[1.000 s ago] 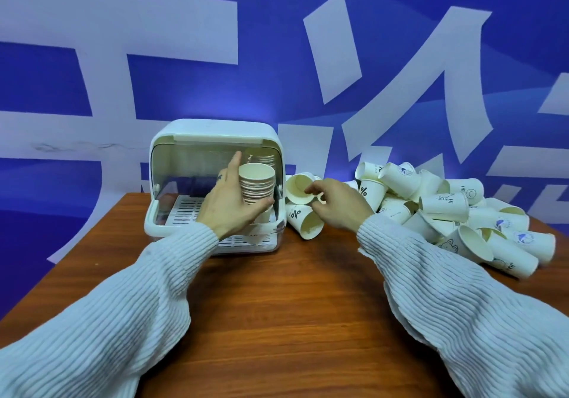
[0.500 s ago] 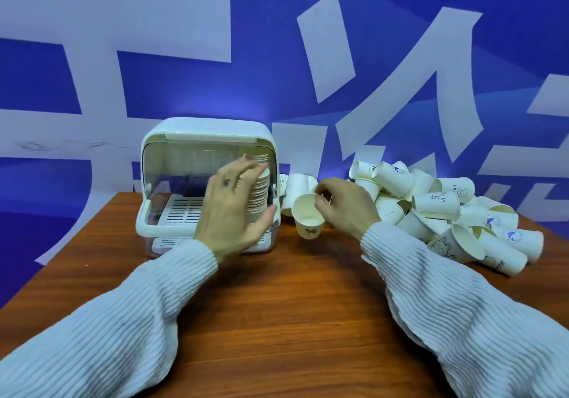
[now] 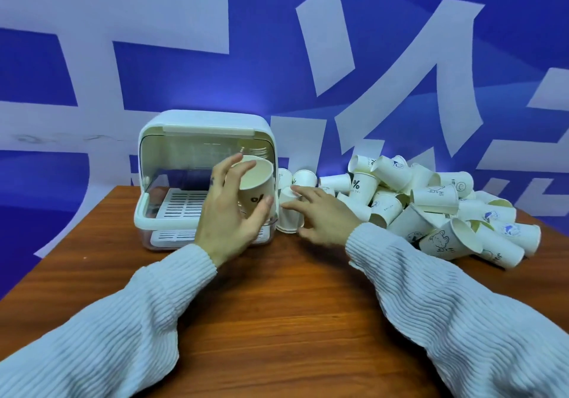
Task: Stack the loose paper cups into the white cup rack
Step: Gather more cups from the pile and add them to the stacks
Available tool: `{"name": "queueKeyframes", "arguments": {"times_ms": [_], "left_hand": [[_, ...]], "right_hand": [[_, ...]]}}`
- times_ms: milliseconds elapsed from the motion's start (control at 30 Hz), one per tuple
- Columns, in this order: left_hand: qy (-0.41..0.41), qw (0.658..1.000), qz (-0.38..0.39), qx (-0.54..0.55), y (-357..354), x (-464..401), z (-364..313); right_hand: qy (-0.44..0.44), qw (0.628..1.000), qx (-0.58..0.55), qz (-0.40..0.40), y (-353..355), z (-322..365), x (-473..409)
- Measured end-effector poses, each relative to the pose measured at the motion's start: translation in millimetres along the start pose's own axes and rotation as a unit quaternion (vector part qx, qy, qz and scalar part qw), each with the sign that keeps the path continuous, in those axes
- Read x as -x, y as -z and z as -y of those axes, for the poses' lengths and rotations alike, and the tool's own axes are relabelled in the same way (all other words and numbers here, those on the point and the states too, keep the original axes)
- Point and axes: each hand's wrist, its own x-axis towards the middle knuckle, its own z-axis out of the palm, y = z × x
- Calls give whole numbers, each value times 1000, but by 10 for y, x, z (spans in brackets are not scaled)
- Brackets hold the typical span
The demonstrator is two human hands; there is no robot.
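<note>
The white cup rack (image 3: 203, 123) stands open at the table's back left, and a stack of cups (image 3: 253, 149) shows inside its right rear corner. In front of the rack's right side, my left hand (image 3: 229, 216) grips a single paper cup (image 3: 258, 182) marked "%", tilted with its mouth toward me. My right hand (image 3: 321, 213) is just right of the rack, fingers spread, thumb and forefinger touching an upside-down cup (image 3: 288, 217) that stands on the table. A big pile of loose paper cups (image 3: 431, 200) lies to the right.
The wooden table (image 3: 277, 290) stretches toward me between my sleeves. A few more cups (image 3: 303, 177) stand behind my right hand beside the rack. A blue and white banner wall (image 3: 308, 43) closes off the back edge.
My left hand has come out of the rack, leaving the stack inside, and now holds one "%" cup. My right hand has moved left onto an upside-down cup by the rack.
</note>
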Motion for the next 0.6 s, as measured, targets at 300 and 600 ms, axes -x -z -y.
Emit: {"name": "queueKeyframes", "arguments": {"times_ms": [300, 600], "left_hand": [[35, 999, -19, -7, 211, -41, 118], [11, 1000, 16, 15, 105, 47, 10]], "right_hand": [[-35, 994, 70, -75, 113, -10, -191], [-181, 956, -203, -113, 325, -149, -22]]}}
